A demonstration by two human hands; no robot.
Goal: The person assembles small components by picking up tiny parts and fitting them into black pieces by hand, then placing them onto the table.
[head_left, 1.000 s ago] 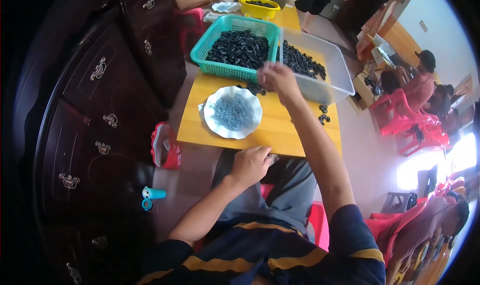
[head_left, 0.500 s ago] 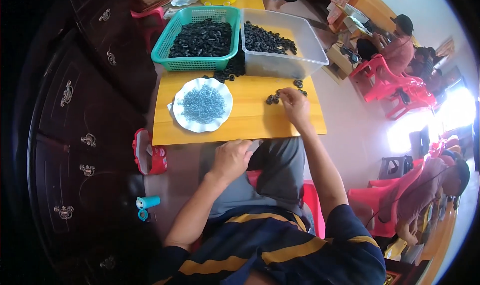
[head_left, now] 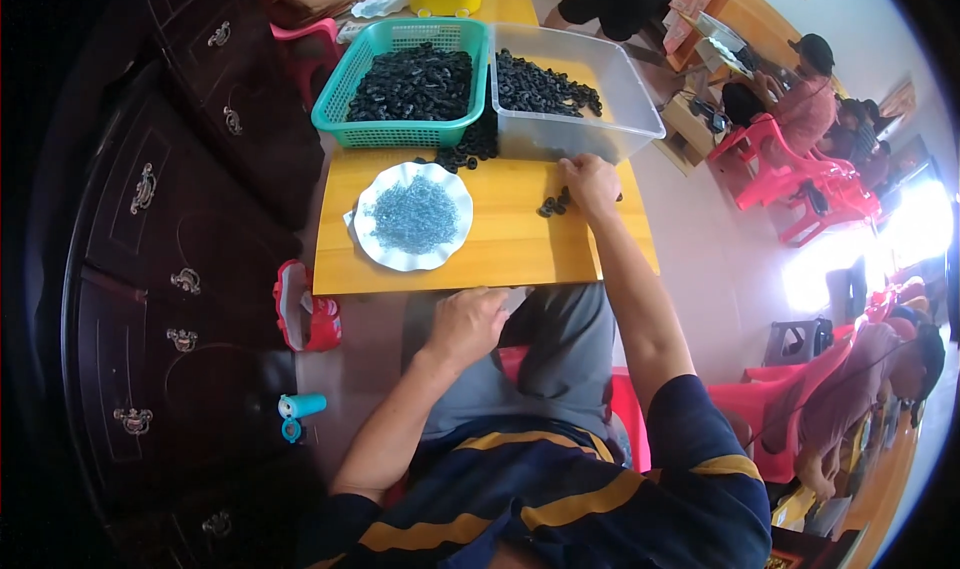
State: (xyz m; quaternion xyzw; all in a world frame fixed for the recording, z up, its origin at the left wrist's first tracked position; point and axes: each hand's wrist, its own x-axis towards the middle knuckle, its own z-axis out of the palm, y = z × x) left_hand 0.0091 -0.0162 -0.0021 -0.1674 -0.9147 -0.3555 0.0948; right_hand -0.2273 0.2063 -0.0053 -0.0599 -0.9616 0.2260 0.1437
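Observation:
My left hand (head_left: 470, 321) is closed at the table's near edge, above my lap; what its fingers hold, if anything, is hidden. Over the right part of the wooden table, my right hand (head_left: 594, 182) reaches close to the front wall of the clear plastic bin (head_left: 560, 139). Its fingers are curled together, their tips partly hidden. A few small black rings (head_left: 553, 205) lie just left of its wrist. To the left, a white wavy-rimmed plate (head_left: 384, 253) carries a heap of small, shiny, clear-bluish pieces (head_left: 414, 215).
A green basket (head_left: 400, 136) full of black rings stands beside the bin, with loose rings (head_left: 470, 151) before it. Further back is a yellow tub (head_left: 446, 2). Dark drawers (head_left: 140, 299) line the left. Other people sit on pink chairs (head_left: 755, 149).
My right hand has moved away from me, from the small group of black rings toward the bin's front wall. My left hand stays by the table edge. A person behind the table has shifted.

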